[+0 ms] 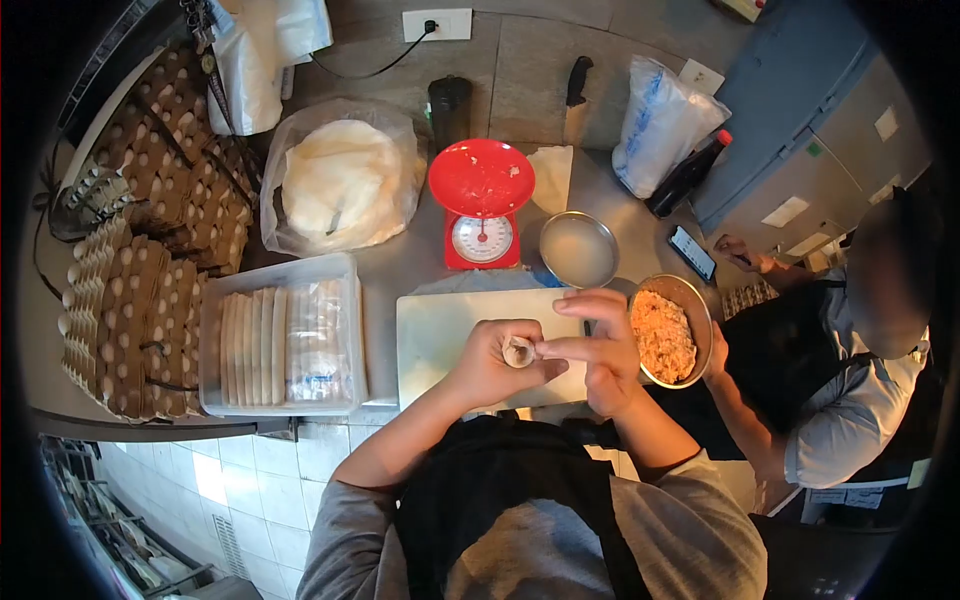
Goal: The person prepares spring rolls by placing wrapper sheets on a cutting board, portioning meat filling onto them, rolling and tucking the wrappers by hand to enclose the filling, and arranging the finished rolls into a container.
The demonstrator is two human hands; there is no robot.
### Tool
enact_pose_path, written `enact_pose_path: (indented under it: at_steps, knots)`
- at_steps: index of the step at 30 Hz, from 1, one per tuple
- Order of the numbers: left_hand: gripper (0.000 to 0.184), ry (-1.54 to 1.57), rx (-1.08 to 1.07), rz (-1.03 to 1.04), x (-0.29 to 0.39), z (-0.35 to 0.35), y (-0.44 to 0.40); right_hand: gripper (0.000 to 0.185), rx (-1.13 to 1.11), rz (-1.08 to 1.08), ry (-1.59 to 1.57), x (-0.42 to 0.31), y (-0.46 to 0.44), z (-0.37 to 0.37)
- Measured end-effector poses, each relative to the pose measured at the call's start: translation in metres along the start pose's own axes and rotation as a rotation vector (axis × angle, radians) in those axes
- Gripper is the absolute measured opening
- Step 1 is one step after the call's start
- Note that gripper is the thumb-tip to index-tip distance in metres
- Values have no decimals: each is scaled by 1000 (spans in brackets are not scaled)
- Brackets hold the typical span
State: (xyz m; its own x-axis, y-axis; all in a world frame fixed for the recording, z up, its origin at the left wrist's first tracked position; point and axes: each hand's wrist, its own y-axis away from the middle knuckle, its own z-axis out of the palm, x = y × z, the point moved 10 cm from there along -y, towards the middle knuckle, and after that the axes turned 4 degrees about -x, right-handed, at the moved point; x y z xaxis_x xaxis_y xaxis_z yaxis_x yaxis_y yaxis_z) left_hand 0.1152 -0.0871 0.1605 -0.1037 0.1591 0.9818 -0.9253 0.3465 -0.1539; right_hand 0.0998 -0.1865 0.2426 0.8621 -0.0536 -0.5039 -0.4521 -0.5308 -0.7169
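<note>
My left hand (505, 355) is wrapped round a small pale rolled piece of dough (518, 351), its open end facing up. Fingers spread, my right hand (600, 350) is beside it, with a fingertip at the edge of the roll. Both hands are above a white cutting board (430, 335). To the right, a metal bowl (706, 345) holds an orange shredded filling (662, 337). A second metal bowl (579, 250) with cloudy liquid stands behind the board, near a red kitchen scale (482, 235).
A co-worker (800, 370) stands at the right, one hand at the filling bowl, the other near a phone (692, 252). Left are egg trays (130, 320), a plastic container (283, 340) and a bag of pale sheets (340, 180). A dark bottle (690, 175) stands at the back right.
</note>
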Motion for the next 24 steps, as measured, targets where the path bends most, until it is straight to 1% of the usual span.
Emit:
enact_pose_path:
  at_steps: [3,6,7,8,10,11,13,14,17,20,23,24]
  knots:
    - [26,-10,-48,-3,2,4,-1,43,-60,-1,-10,5,-4,9]
    - [29,7,-72,33,3,10,-1,48,-185,-166,280,-14,-9,22]
    - [29,-14,-84,53,3,12,-2,48,-182,-161,260,-13,-10,21]
    - [30,-35,-100,76,5,13,-3,47,-126,-73,42,-3,-9,15]
    - [30,-5,-184,-78,6,22,-1,44,-12,98,-391,22,-2,7]
    - [30,13,-227,-156,4,27,2,44,-36,124,-422,25,-1,7]
    - [31,19,-221,-100,5,29,1,44,-84,174,-484,32,-1,7]
    - [31,17,-219,-70,7,29,-1,45,-111,104,-389,23,-5,7]
    - [33,5,-138,148,26,25,-6,49,-181,-86,-88,-2,-10,11]
    - [34,120,-266,-97,6,37,0,52,-115,21,-429,18,-6,7]
    - [34,84,-406,-139,7,46,1,58,20,324,-819,43,-1,15]
    - [34,109,-402,-135,9,47,1,62,-51,311,-832,39,-1,21]
